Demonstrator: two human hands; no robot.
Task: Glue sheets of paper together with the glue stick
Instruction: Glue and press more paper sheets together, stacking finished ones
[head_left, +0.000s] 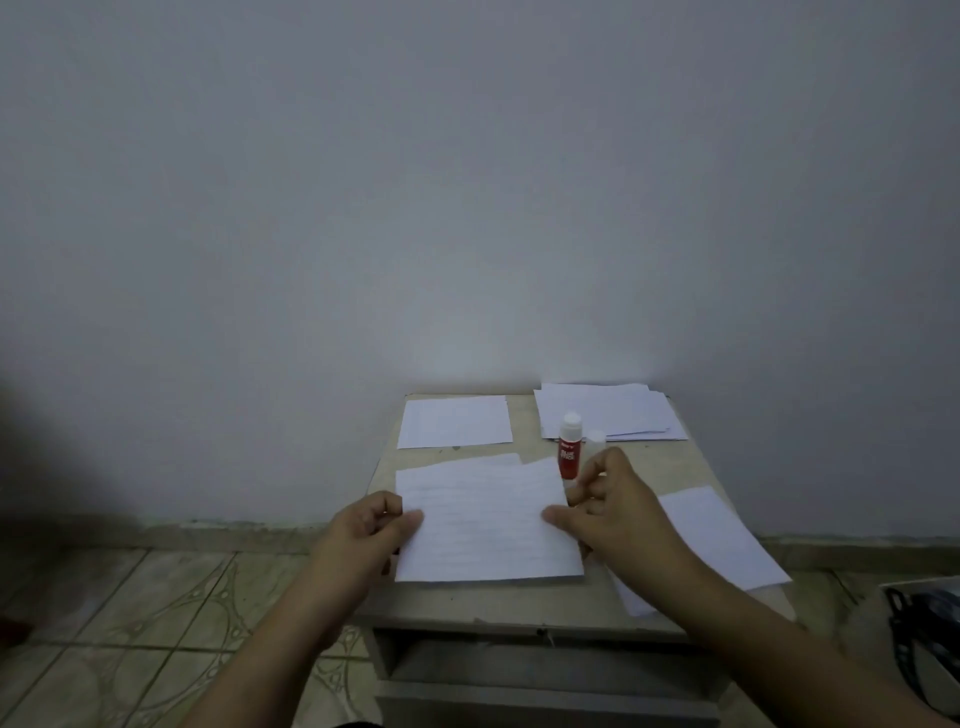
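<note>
A white lined sheet (485, 519) lies in the middle of a small wooden table (670, 467), on top of another sheet whose top edge peeks out. My left hand (363, 535) pinches its left edge with the thumb on top. My right hand (608, 509) pinches its right edge in the same way. A red glue stick (569, 449) stands upright just behind the sheet, its white tip showing. Its loose white cap (596, 437) sits to its right.
A single sheet (454, 421) lies at the table's back left and a stack of sheets (613, 413) at the back right. Another sheet (711, 540) lies at the right, partly under my right forearm. Tiled floor (156, 623) spreads left; a dark object (924, 618) sits at far right.
</note>
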